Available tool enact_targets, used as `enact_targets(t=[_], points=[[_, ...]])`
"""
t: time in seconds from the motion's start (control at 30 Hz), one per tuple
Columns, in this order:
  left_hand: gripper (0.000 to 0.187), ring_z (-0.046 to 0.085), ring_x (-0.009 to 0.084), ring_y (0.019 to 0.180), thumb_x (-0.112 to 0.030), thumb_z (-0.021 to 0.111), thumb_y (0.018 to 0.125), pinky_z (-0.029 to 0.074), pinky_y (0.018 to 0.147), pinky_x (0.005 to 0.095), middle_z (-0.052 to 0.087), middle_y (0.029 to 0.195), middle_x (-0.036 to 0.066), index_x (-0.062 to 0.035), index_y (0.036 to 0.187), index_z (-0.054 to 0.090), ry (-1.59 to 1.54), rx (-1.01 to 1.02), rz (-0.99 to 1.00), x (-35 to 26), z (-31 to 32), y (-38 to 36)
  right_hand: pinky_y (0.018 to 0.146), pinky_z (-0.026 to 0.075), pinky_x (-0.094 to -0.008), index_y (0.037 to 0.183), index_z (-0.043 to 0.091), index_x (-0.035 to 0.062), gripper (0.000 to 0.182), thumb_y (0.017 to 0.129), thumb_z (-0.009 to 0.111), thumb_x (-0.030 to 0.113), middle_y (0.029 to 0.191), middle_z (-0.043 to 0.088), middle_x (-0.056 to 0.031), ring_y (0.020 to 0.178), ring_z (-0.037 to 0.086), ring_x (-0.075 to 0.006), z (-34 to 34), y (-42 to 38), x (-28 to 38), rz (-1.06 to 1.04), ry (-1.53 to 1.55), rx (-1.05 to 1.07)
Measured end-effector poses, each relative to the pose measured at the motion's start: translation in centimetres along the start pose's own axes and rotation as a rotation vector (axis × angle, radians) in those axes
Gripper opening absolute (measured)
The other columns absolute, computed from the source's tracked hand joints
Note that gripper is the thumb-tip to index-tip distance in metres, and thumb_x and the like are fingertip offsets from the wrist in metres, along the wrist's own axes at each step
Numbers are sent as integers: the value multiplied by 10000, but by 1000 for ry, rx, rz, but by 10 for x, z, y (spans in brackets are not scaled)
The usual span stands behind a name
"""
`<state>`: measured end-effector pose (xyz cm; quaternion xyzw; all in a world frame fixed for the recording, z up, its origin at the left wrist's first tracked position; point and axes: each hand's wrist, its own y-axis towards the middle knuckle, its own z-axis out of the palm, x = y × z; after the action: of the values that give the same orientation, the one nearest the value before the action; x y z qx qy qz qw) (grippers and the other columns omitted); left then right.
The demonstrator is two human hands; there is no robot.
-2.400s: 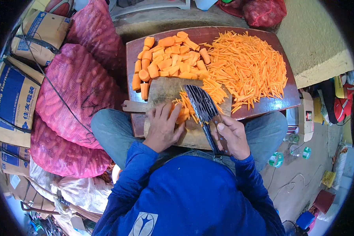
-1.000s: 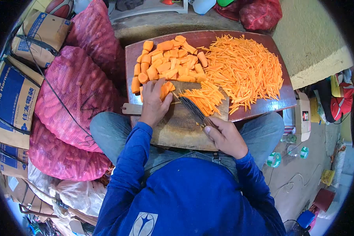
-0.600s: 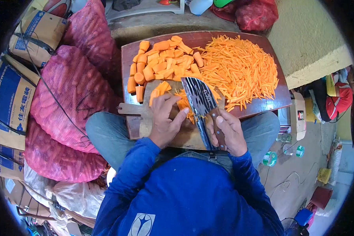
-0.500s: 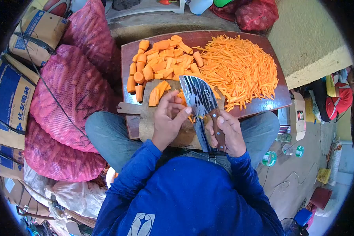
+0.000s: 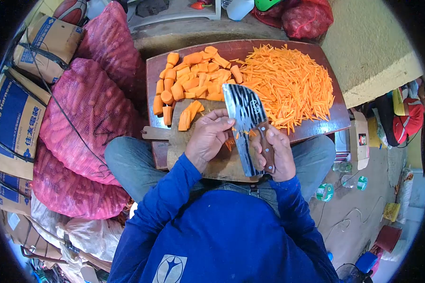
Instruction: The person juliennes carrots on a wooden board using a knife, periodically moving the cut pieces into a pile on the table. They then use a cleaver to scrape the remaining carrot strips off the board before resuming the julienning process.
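My right hand (image 5: 277, 152) grips the wooden handle of a cleaver (image 5: 243, 106), holding its dark, streaked blade upright above the cutting board (image 5: 180, 143). Small orange bits cling to the blade near the handle. Beside the blade's left edge is my left hand (image 5: 209, 137), thumb and fingers drawn together in a pinch; whether anything is between them is hidden. Some thick carrot slices (image 5: 189, 115) lie on the board, left of my left hand. Beyond them are peeled carrot chunks (image 5: 192, 58), with a large heap of carrot strips (image 5: 288, 87) to the right.
The low wooden table (image 5: 154, 70) stands in front of my crossed legs. Pink mesh sacks (image 5: 87, 118) and cardboard boxes (image 5: 16, 120) crowd the left side. A concrete wall (image 5: 373, 47) rises at the right, with plastic bottles (image 5: 324, 192) on the floor below.
My left hand has moved right, close to the blade, and its spread thumb and fingers have come together. The cleaver has shifted slightly right and turned a little.
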<state>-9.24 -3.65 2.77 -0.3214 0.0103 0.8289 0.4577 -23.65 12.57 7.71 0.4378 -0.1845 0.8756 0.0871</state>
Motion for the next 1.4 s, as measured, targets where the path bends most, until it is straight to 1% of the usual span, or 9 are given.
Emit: enact_targets(t=[0.1, 0.27, 0.33, 0.47, 0.57, 0.73, 0.9, 1.2, 1.4], points=[[309, 755, 184, 945, 63, 754, 951, 640, 864, 332, 766, 1102, 126, 39, 1242, 652, 200, -17, 107, -4, 6, -9, 423, 397, -230, 1252, 641, -3, 391, 1139, 554, 361, 769, 612, -47, 489, 525, -90, -11, 4, 1, -101, -50, -14], [313, 750, 179, 962, 25, 760, 965, 626, 872, 317, 772, 1085, 105, 26, 1269, 691, 635, -95, 328, -5, -1, -11, 462, 414, -227, 1285, 646, -13, 369, 1127, 594, 316, 794, 629, -45, 510, 527, -86, -8, 7, 6, -122, -194, -114], [371, 751, 203, 942, 5, 774, 951, 611, 870, 330, 782, 1062, 94, -9, 1316, 706, 1143, -129, 738, -9, 2, -15, 492, 417, -225, 1308, 644, -20, 368, 1121, 608, 294, 793, 630, -38, 535, 535, -78, -4, 3, 8, -189, -302, -36], [493, 671, 363, 1092, -8, 778, 877, 513, 966, 467, 720, 1170, 146, -59, 1360, 693, 1910, -225, 1027, -47, -19, -21, 523, 408, -218, 1289, 663, -27, 349, 1125, 613, 278, 792, 600, 6, 570, 530, -57, 0, -7, 3, -170, -471, -5], [568, 622, 396, 1152, -45, 793, 865, 460, 1004, 492, 687, 1214, 166, -67, 1413, 647, 2024, -426, 845, -52, -32, -34, 566, 421, -226, 1282, 663, -28, 310, 1118, 634, 233, 802, 569, 16, 625, 508, -41, 7, -13, 1, -149, -574, -5], [648, 636, 391, 1140, -72, 820, 860, 456, 1000, 481, 695, 1196, 178, -78, 1471, 607, 1954, -415, 709, -55, -53, -43, 834, 515, -305, 1348, 619, -79, 367, 1081, 680, 166, 955, 645, -76, 922, 595, -128, 18, -16, -6, -176, -829, 91], [666, 663, 385, 1076, -52, 822, 865, 465, 988, 491, 726, 1131, 169, -79, 1492, 598, 1902, -397, 798, -57, -58, -43, 780, 541, -373, 1298, 642, -44, 310, 1070, 678, 162, 916, 663, -204, 811, 655, -236, 25, -17, -13, -192, -906, 189], [679, 688, 356, 959, -21, 835, 837, 484, 918, 459, 733, 1034, 146, -82, 1479, 622, 1880, -409, 749, -57, -49, -50, 744, 527, -440, 1240, 653, -16, 251, 1081, 644, 178, 858, 650, -222, 784, 683, -343, 31, -15, -12, 96, -964, 230], [636, 678, 369, 1027, -46, 794, 856, 468, 900, 469, 711, 1079, 169, -62, 1464, 610, 1920, -352, 795, -50, -53, -55, 764, 543, -448, 1268, 650, -36, 293, 1085, 637, 193, 932, 696, -269, 818, 699, -400, 25, -6, -13, -103, -1029, 112]])
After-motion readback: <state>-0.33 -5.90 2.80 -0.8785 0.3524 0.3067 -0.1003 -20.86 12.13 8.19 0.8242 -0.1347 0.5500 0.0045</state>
